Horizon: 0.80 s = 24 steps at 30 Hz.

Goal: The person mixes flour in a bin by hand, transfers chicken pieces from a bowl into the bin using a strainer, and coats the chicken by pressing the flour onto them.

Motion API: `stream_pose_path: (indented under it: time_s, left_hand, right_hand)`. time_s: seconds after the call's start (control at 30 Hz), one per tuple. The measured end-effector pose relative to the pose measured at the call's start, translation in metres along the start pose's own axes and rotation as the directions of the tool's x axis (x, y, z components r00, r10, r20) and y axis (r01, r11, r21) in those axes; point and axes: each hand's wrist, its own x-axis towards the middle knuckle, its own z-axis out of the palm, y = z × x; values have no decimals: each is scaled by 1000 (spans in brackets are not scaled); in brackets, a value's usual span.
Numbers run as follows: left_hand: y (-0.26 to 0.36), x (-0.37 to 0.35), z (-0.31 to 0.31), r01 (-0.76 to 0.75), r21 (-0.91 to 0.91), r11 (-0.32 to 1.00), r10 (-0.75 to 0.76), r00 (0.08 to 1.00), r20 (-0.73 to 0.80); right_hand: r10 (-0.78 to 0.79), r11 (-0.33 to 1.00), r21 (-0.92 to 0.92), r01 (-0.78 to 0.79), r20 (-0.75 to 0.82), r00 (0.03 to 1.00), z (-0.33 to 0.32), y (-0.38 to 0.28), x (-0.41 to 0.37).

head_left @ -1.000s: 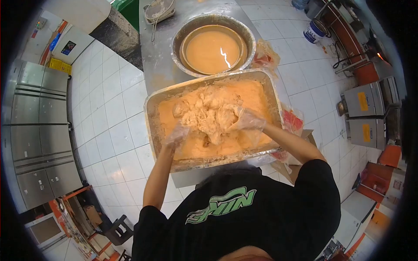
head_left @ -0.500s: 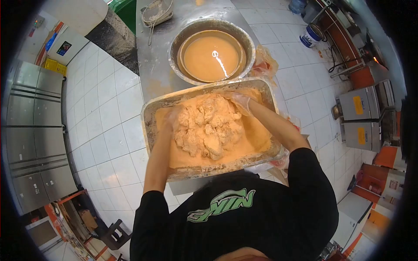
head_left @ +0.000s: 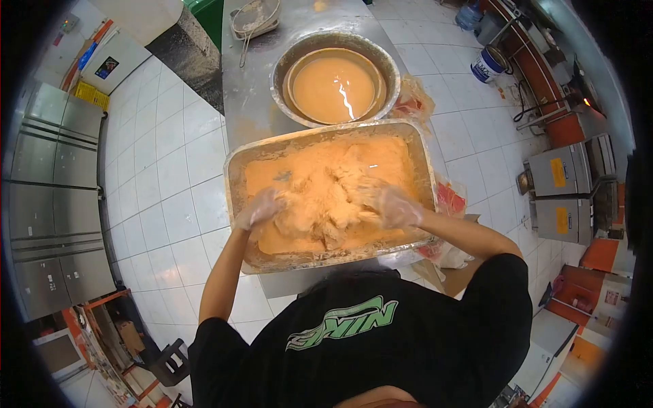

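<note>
A large rectangular metal pan [head_left: 235, 173] holds orange-tinted flour [head_left: 262, 238] with a heap of flour-coated pieces [head_left: 326, 194], perhaps chicken, in its middle. My left hand [head_left: 262, 207], in a thin clear glove, is at the left side of the heap, its fingertips blurred against it. At the heap's right side is my right hand [head_left: 396, 207], also gloved, with its fingers smeared by motion over the pieces. The flour hides some fingertips, so I cannot make out whether either hand grips a piece.
Behind the pan, a round metal bowl [head_left: 277, 75] holds a smaller bowl of orange liquid [head_left: 333, 88]. A wire-handled strainer [head_left: 255, 20] lies on the steel table [head_left: 248, 102]. Plastic bags [head_left: 449, 200] lie right of the pan. Fryer-like units [head_left: 561, 194] stand at the right.
Both hands have drawn back toward me from the pan's far part, the right one most. The heap looks flatter and blurred, its pieces shifted about.
</note>
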Motion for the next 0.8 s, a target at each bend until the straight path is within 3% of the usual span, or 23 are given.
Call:
stream_pose_path:
  time_s: [0.03,0.07,0.1,0.13,0.2,0.23,0.3,0.37,0.4,0.43,0.47,0.53,0.6,0.67,0.7,0.77,0.8]
  left_hand:
    - [8,-9,2,168,-59,984,-172,983,-70]
    - [19,-21,8,327,-129,936,-342,931,-127]
    - [25,-29,14,470,-209,857,-505,846,-169]
    - [28,-32,20,453,-523,722,-578,810,-96]
    - [31,-34,30,305,-929,209,-632,767,110]
    - [22,-30,34,280,-939,199,-563,817,125]
    - [-13,-14,52,231,-957,174,-415,899,142]
    - [-34,6,66,99,-787,609,-232,971,-57]
    - [-51,24,81,8,-728,685,-124,987,-106]
    - [-67,41,96,-92,-663,743,-13,988,-153]
    - [-91,65,118,-189,-688,700,74,978,-194]
    - [-80,89,108,-210,-773,599,109,977,-182]
    - [-44,84,86,-66,-854,517,13,997,-70]
    - [21,68,48,-6,-848,531,-56,998,-43]
    - [42,63,33,3,-824,567,-84,995,-54]
    - [43,56,19,-45,-807,589,-42,995,-86]
    - [39,52,11,-70,-795,602,-18,995,-101]
  right_hand:
    - [75,996,50,-75,2,997,-5,1,-10]
    - [398,901,151,-408,90,913,-11,-1,-17]
    - [660,688,216,-693,209,721,-27,-9,-19]
    - [827,386,231,-893,343,446,-36,-12,-23]
    - [779,-94,575,-813,551,299,26,43,-48]
    - [710,-351,654,-670,652,265,47,64,-52]
    - [683,-269,516,-813,697,216,39,60,-25]
    - [580,-5,607,-795,649,493,47,70,-5]
    - [421,173,750,-639,530,736,67,83,-3]
    - [334,269,774,-573,483,809,71,87,-1]
    - [243,352,797,-490,428,870,75,91,1]
    - [311,443,666,-601,514,799,57,97,31]
    - [386,492,509,-706,599,701,39,89,55]
    - [453,669,351,-655,506,734,24,72,61]
    - [444,801,249,-544,362,819,14,60,63]
    - [330,909,191,-370,213,920,-8,47,63]
    - [264,912,264,-313,204,943,-22,45,59]
